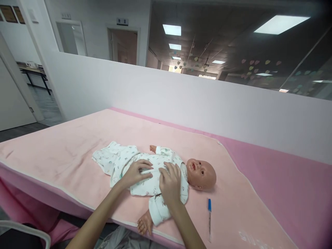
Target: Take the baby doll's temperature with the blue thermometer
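Note:
A baby doll (202, 174) lies on its back on a pink padded mat, its head to the right. It wears a white printed top (149, 159) and matching trousers (114, 155) whose legs stretch flat to the left. My left hand (136, 173) rests on the lower part of the top, thumb and fingers apart. On the doll's chest lies my right hand (171, 180), its fingers spread over the cloth. One doll hand (145, 223) reaches the mat's near edge; the other (153, 148) points away from me.
A pen-like thermometer with a blue cap (209, 205) lies right of the doll. The pink mat (72, 138) covers the table over a darker pink cloth (290, 176). A white wall (166, 93) with a window above it borders the far side. A chair (26, 231) stands at lower left.

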A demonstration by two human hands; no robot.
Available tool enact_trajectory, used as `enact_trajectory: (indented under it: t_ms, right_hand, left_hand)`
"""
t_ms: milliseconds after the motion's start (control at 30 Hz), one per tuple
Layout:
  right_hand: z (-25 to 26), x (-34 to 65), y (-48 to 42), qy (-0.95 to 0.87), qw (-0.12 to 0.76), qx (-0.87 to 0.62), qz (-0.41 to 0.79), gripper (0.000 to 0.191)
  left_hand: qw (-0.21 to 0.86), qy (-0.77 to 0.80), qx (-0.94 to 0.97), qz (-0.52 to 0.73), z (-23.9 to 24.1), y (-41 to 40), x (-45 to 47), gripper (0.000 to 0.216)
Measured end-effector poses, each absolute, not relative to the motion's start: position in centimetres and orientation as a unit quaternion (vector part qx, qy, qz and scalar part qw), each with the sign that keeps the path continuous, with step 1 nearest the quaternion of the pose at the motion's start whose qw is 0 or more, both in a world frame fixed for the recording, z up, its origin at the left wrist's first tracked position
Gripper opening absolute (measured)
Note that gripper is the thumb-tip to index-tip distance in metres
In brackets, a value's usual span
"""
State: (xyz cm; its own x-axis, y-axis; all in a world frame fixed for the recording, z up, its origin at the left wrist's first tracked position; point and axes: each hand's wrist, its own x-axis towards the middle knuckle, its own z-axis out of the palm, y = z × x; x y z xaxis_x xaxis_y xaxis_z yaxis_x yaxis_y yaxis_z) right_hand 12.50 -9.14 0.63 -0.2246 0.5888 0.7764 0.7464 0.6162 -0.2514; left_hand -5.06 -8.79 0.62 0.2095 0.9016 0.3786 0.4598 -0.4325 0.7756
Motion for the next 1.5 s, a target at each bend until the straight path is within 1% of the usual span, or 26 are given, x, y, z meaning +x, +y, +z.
enact_trajectory:
  t_ms: [100,267,400,500,667,800,1067,1500]
  right_hand:
    - [0.9,10.7,-9.4,-0.801,0.416,-0.428,-0.047,0.018]
    - [0.4,10.5,-9.0,-0.794,0.422,-0.438,-0.018,0.009]
    - [0.1,10.8,-9.0,-0.788,0.431,-0.438,-0.015,0.008]
    - [0.0,10.7,-9.1,-0.785,0.434,-0.442,-0.015,0.01]
    - [0.0,10.7,-9.2,-0.786,0.429,-0.445,-0.008,0.009]
    - [0.0,10.7,-9.2,-0.784,0.431,-0.446,0.0,0.009]
    - [-0.2,10.7,-9.2,-0.779,0.452,-0.435,-0.003,0.01]
    - [-0.4,10.7,-9.1,-0.773,0.458,-0.439,0.003,0.015]
  left_hand:
    - [0.251,0.446,0.741,0.434,0.6,-8.9,-5.1,0.021]
    - [0.25,0.443,0.738,0.443,0.7,-9.2,-5.0,0.022]
    - [0.248,0.443,0.74,0.441,0.8,-9.2,-4.9,0.021]
    - [0.22,0.454,0.749,0.43,0.7,-9.2,-4.8,0.018]
    - [0.17,0.476,0.76,0.408,0.5,-9.4,-4.2,0.023]
    - [0.153,0.491,0.751,0.414,0.4,-9.4,-3.8,0.02]
    - [0.214,0.474,0.737,0.431,0.7,-9.2,-4.1,0.017]
    - [0.302,0.438,0.706,0.467,1.5,-10.0,-4.6,0.017]
